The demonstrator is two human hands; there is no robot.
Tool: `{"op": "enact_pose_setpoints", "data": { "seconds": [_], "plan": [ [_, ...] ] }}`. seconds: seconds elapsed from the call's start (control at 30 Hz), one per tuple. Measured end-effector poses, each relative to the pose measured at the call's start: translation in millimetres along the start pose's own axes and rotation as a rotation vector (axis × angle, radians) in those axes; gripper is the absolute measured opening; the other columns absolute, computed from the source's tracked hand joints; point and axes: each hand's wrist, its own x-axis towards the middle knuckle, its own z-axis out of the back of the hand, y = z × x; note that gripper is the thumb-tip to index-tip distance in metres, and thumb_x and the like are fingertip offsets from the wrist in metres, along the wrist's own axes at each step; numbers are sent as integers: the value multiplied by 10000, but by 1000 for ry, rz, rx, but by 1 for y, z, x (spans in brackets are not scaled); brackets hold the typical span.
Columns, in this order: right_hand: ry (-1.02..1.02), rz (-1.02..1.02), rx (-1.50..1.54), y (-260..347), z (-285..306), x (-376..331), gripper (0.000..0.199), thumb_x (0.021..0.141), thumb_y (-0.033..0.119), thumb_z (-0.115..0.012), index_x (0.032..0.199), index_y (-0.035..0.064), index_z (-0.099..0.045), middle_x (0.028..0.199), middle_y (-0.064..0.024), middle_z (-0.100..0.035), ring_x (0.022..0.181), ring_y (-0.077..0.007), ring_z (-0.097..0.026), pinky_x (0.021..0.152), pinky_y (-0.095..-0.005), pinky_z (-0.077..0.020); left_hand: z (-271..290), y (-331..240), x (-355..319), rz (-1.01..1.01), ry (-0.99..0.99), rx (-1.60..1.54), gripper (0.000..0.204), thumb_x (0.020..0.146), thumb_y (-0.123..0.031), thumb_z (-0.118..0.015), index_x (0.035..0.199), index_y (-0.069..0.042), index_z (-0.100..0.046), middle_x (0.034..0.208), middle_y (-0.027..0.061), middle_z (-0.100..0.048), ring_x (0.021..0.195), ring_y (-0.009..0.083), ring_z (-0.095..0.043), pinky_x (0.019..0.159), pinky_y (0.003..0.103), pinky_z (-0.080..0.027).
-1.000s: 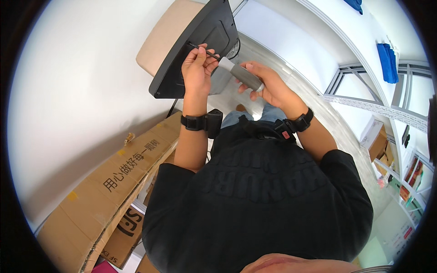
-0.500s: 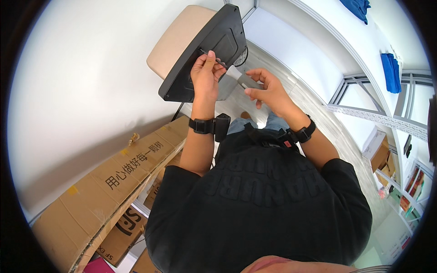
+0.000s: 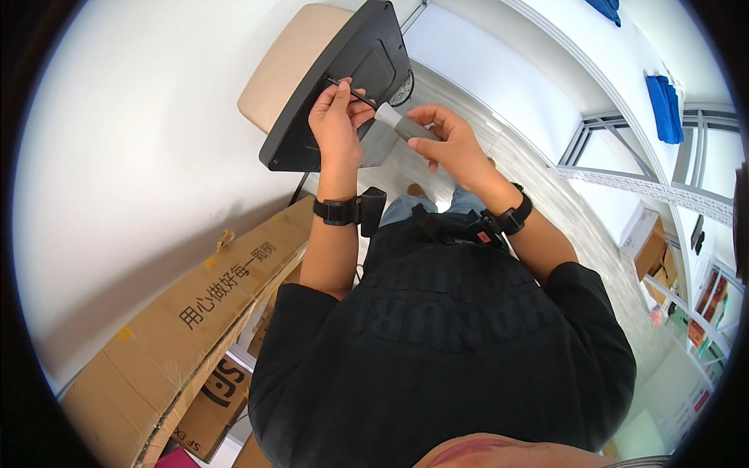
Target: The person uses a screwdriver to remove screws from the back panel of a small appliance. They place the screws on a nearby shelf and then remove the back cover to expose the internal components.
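A screwdriver (image 3: 406,127) with a grey handle and a dark shaft slants between my two hands. My left hand (image 3: 337,121) pinches its shaft near the tip. My right hand (image 3: 452,144) has thumb and fingers round the grey handle. The tip meets the black plastic panel (image 3: 312,132), at a spot near its left edge; my left fingers partly hide the contact. Behind this panel is a beige, rounded, cushion-like part (image 3: 292,66), the two standing tilted together. Whether a screw sits at the tip is too small to tell.
A long cardboard box (image 3: 172,335) runs along the white wall at left, with more cartons (image 3: 214,409) below it. White-framed shelving (image 3: 655,187) stands at right, holding boxes (image 3: 647,242) and a blue cloth (image 3: 665,109). Pale wood-look floor (image 3: 538,195) lies beyond my feet.
Hands, screwdriver and black panel all sit slightly further left and higher in the picture, as the whole view has shifted. Both hands keep their hold on the screwdriver.
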Motion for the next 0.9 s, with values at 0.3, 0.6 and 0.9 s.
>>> {"op": "enact_pose_setpoints", "data": {
  "seconds": [0.3, 0.6, 0.9],
  "plan": [
    [-25, 31, -57, 2, 4, 3, 351, 822, 93, -636, 1151, 42, -524, 1017, -48, -559, 825, -96, -553, 527, -223, -417, 1, -8, 3, 1, 12, 307, 212, 895, -202, -622, 797, -17, -595, 676, 65, -612, 541, 131, -604, 488, 235, -520],
    [63, -105, -56, 6, 6, 9, 333, 871, 189, -597, 1161, 46, -517, 984, -58, -553, 776, -115, -582, 457, -218, -406, 4, -7, 3, 41, 79, 181, 208, 926, -180, -568, 946, 20, -617, 749, 93, -646, 567, 131, -619, 512, 230, -532],
    [104, -177, 126, 9, 10, 11, 379, 843, 162, -620, 1190, 56, -509, 1030, -63, -543, 768, -128, -611, 437, -218, -423, 8, -3, 9, 37, 92, 152, 199, 928, -174, -564, 968, 20, -583, 794, 121, -658, 592, 151, -631, 524, 251, -542]
  ]
}}
